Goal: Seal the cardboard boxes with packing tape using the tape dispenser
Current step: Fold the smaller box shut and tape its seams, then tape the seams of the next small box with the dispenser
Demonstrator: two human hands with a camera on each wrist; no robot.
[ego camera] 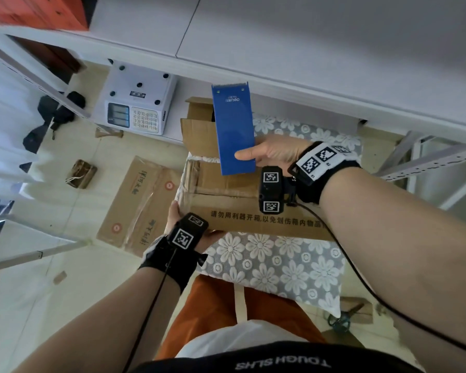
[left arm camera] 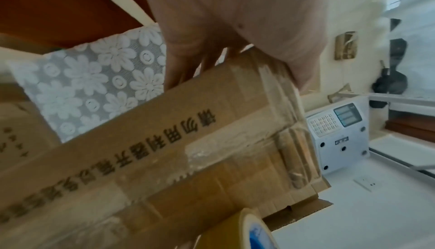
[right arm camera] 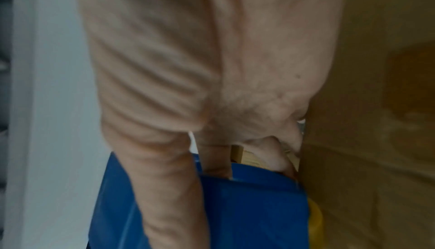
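A brown cardboard box (ego camera: pixel 242 208) with printed black characters lies on a flower-patterned cushion (ego camera: pixel 275 267); clear tape shows on its top and left end. My right hand (ego camera: pixel 269 153) grips a blue tape dispenser (ego camera: pixel 233 127) over the box, thumb on its flat blue face, its serrated blade pointing away. In the right wrist view the fingers (right arm camera: pixel 164 187) curl round the blue dispenser (right arm camera: pixel 247 206). My left hand (ego camera: pixel 178 219) holds the box's near left corner, fingers under its edge (left arm camera: pixel 188 70). The tape roll (left arm camera: pixel 237 232) shows at the bottom of the left wrist view.
An open cardboard box (ego camera: pixel 199 125) stands behind the taped one. A flattened carton (ego camera: pixel 137 203) lies on the floor at left. A white electronic scale (ego camera: pixel 137 100) sits on a low shelf. A white table edge (ego camera: pixel 280 76) overhangs the far side. Metal racks stand at both sides.
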